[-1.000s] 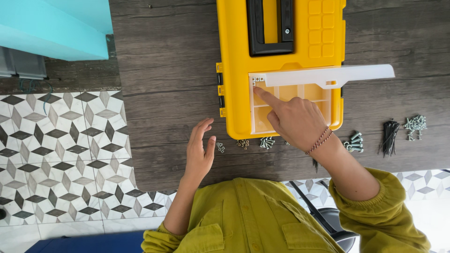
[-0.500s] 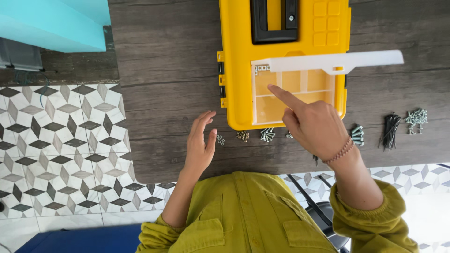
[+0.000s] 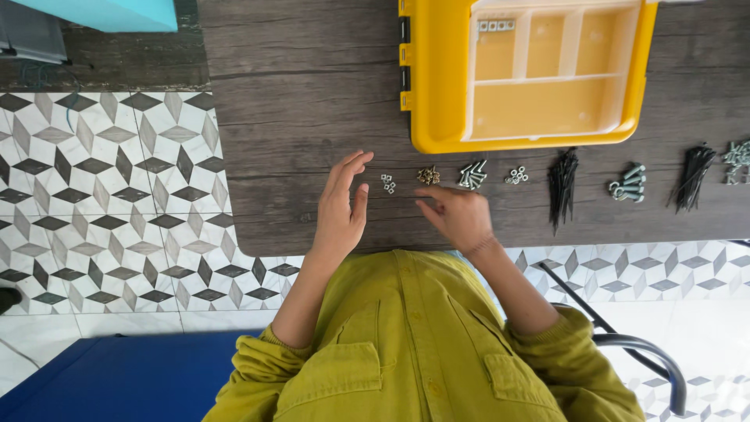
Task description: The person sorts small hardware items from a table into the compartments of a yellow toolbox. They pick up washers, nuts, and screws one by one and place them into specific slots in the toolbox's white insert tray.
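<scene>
From my remote seat, the far left of the head view shows a tiled floor (image 3: 101,203) in a grey, black and white cube pattern, with a turquoise block (image 3: 109,12) at the top corner and a blue surface (image 3: 117,375) at the bottom. Next comes the dark wood-grain table (image 3: 305,86), its near edge just above the person's olive-green shirt (image 3: 406,344). I see the left hand (image 3: 341,211) raised on edge over the table, fingers straight and loosely spread, holding nothing. Just right of its fingertips lies a tiny cluster of silver nuts (image 3: 387,184), then a small brass-coloured pile of hardware (image 3: 428,175). The right hand (image 3: 457,215) hovers just below that pile, fingers half curled and apart, empty as far as I can tell. Past it lie a bunch of silver bolts (image 3: 472,175), another cluster of small nuts (image 3: 516,176), a bundle of black cable ties (image 3: 562,187), bigger bolts (image 3: 629,182), a second black bundle (image 3: 691,186) and more screws (image 3: 736,160) at the edge. Above the row sits the yellow toolbox (image 3: 437,78), its translucent organiser tray (image 3: 547,101) open, with a few small silver pieces (image 3: 496,26) in the top-left compartment.
</scene>
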